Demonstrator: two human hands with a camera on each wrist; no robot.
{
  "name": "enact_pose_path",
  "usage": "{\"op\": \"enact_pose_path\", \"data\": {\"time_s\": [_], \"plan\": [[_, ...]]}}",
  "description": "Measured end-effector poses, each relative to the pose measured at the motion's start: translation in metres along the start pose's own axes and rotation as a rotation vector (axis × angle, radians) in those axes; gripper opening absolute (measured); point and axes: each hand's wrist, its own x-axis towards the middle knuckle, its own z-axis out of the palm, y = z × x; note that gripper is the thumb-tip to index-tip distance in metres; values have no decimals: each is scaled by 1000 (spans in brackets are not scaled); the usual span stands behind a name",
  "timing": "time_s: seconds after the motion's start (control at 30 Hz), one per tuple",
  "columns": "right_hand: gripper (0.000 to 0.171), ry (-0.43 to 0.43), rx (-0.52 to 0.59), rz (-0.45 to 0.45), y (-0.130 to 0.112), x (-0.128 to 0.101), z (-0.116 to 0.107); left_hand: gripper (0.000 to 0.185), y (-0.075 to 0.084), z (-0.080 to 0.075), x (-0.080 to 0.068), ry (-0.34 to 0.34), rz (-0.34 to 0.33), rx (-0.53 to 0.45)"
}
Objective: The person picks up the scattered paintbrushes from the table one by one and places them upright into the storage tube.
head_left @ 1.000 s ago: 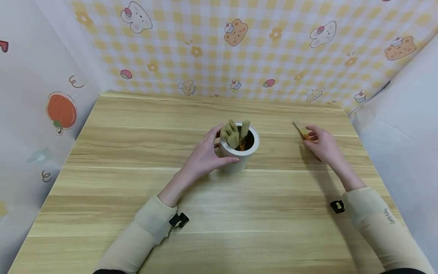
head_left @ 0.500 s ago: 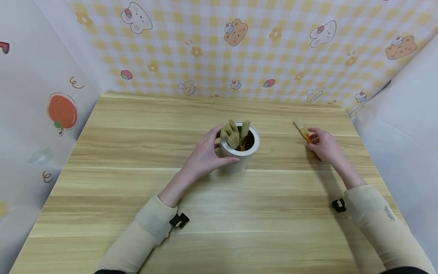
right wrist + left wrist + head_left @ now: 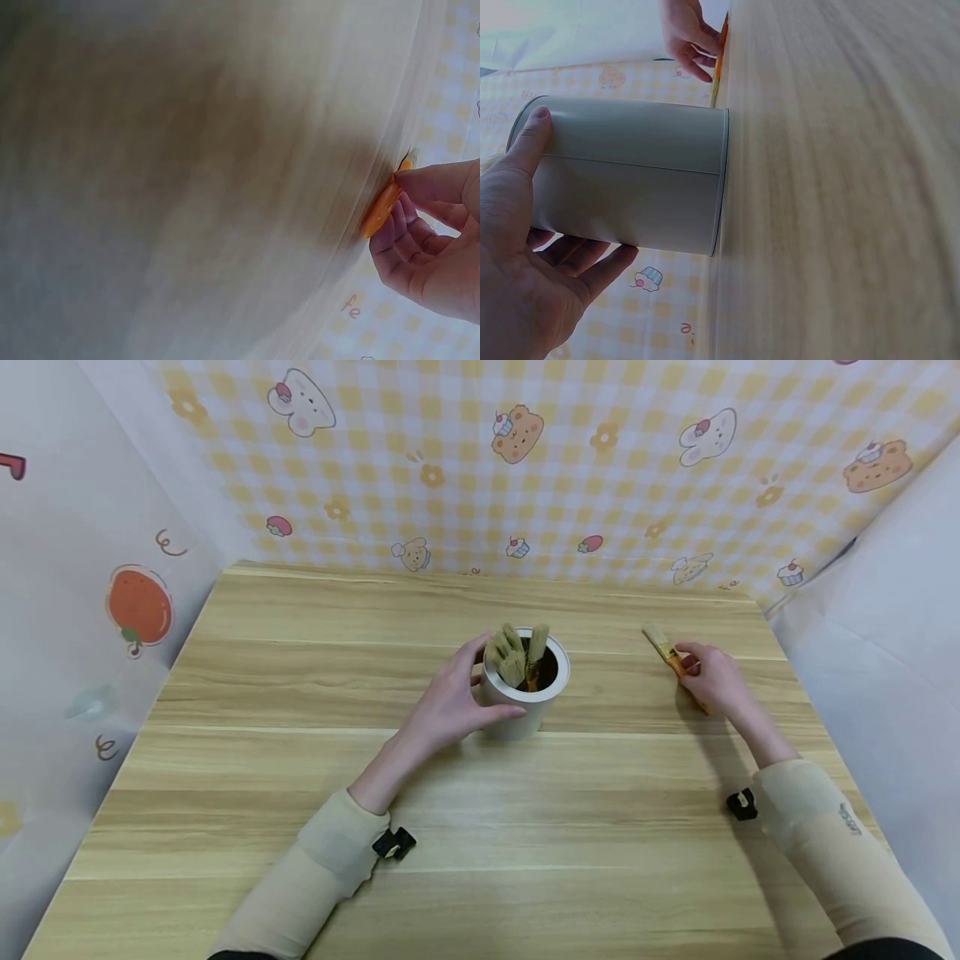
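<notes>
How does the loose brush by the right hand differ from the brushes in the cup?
The loose brush lies flat on the table, pinched by the right hand; the cup brushes stand bristles-up in the cup, which the left hand holds. It is single; they are bunched. All have tan bristles.

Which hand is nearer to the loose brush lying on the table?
Right. The right hand pinches the loose brush by its orange handle. The left hand is off to the left of it, wrapped around the grey cup that holds other brushes.
</notes>
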Motion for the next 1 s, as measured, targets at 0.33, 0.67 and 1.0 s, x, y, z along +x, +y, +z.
{"op": "enact_pose_path", "data": {"time_s": [0.33,0.67,1.0], "plan": [[51,-62,19,25,-2,-1,-4,109,-1,1,0,-4,-5,3],[49,63,154,29,-26,-6,-10,110,-1,1,0,-3,-1,-1],[38,350,340,-25,-92,-15,-24,109,-1,0,0,1,3,-4]]}}
